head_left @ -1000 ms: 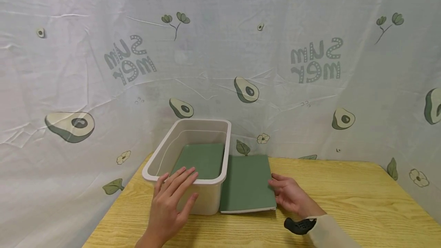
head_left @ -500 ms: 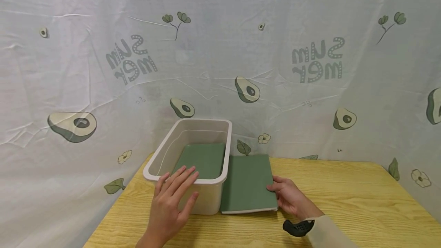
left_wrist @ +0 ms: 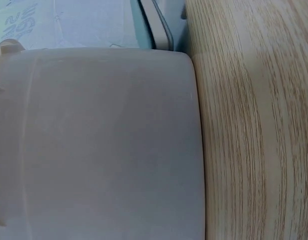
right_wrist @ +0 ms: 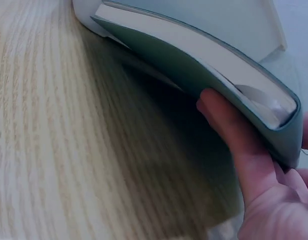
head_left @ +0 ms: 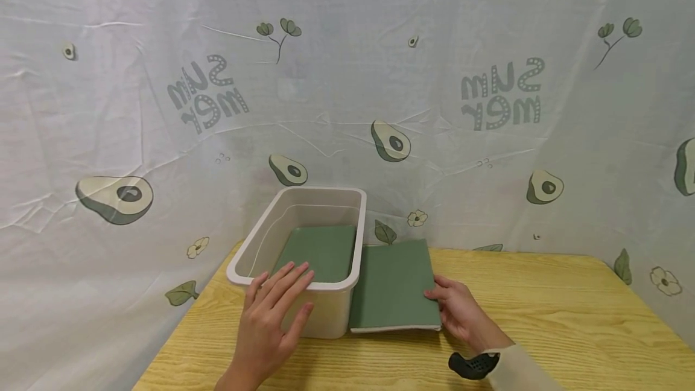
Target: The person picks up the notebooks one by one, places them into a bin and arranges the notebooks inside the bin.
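My right hand (head_left: 464, 315) grips the right edge of a green hardcover book (head_left: 396, 285). The thumb lies on the cover. In the right wrist view, fingers (right_wrist: 234, 130) reach beneath the book, whose spine side is raised off the table, with a shadowed gap under it. The book's left edge is beside a whitish plastic bin (head_left: 326, 315). My left hand (head_left: 268, 330) rests on the bin's near rim with straight, slightly spread fingers. Another green book (head_left: 323, 249) lies inside the bin. Only the bin's outer wall and the table appear in the left wrist view, without the hand.
The bin and book stand on a wood-grain table (head_left: 543, 306), toward its left side. Behind them hangs a pale curtain (head_left: 336, 77) printed with avocados, leaves and flowers. A black wristband (head_left: 474, 365) is on the right wrist.
The thumb of my right hand has come onto the cover, and the book's right side has lifted a little. My left hand keeps its place on the rim.
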`<state>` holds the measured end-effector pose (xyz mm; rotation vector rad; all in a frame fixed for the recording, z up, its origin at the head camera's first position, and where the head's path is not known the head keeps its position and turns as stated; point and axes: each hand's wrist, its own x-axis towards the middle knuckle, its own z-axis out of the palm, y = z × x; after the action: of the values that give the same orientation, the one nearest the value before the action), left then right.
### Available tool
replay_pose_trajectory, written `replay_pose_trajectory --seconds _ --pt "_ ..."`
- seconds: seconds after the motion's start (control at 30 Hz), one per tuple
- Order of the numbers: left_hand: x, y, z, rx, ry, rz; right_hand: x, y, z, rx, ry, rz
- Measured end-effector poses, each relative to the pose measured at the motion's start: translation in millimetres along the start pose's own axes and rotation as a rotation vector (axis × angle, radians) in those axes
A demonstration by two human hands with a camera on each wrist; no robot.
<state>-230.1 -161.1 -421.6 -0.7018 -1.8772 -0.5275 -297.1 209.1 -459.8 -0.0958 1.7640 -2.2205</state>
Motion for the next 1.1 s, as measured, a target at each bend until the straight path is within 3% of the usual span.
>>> replay_pose_trajectory --seconds 0.37,1.1 --pt "1.4 0.8 2.1 -0.011 0.011 0.003 -12.4 -19 -13 0.008 0.085 -0.037" --pt "-0.1 0.6 1.0 -0.016 0.017 0.002 -21.6 -90 -2 -0.019 0.024 -0.116"
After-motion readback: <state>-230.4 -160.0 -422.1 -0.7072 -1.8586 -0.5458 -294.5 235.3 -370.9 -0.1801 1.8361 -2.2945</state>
